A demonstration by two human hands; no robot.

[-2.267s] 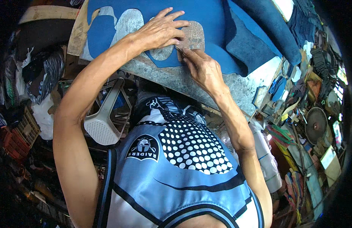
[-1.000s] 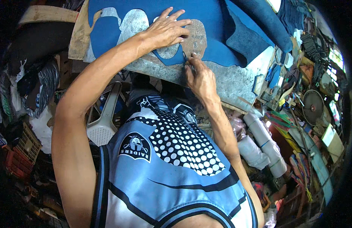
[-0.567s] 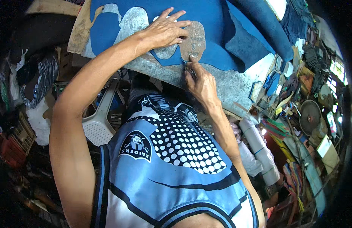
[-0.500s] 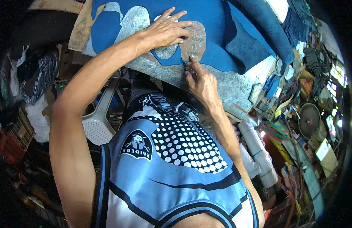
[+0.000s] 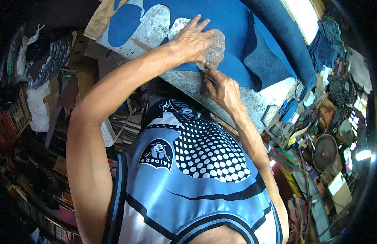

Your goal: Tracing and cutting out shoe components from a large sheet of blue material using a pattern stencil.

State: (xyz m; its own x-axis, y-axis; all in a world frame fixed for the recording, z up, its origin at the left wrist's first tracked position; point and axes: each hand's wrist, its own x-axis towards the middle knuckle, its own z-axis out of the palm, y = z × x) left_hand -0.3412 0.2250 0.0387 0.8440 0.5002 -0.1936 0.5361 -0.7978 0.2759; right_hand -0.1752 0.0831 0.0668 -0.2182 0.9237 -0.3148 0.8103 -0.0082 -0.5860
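A blue sheet of leather-like material [image 5: 233, 20] lies on a worn grey metal-topped table [image 5: 184, 83]. On it rests a brownish, rounded cutting template [image 5: 217, 42]. My left hand [image 5: 191, 42] presses down across the template's left side, fingers spread toward the far edge. At the template's near end, my right hand [image 5: 224, 89] is closed around a slim knife [image 5: 203, 70]. Only the knife's thin front part shows; the fingers hide the rest. Its tip is beside the template's near edge, close to the heel of my left hand.
Left of my left hand are bare grey patches and a cut-out blue piece [image 5: 124, 25]. A fold of the sheet [image 5: 266, 61] rises at right, beside a thick dark blue roll [image 5: 284, 38]. Stacked blue pieces [image 5: 327, 38] and a round fan [image 5: 325, 152] stand farther right.
The whole view has shifted. My left hand now covers more of the template's left side. The knife has moved from the template's left edge around to its near end.
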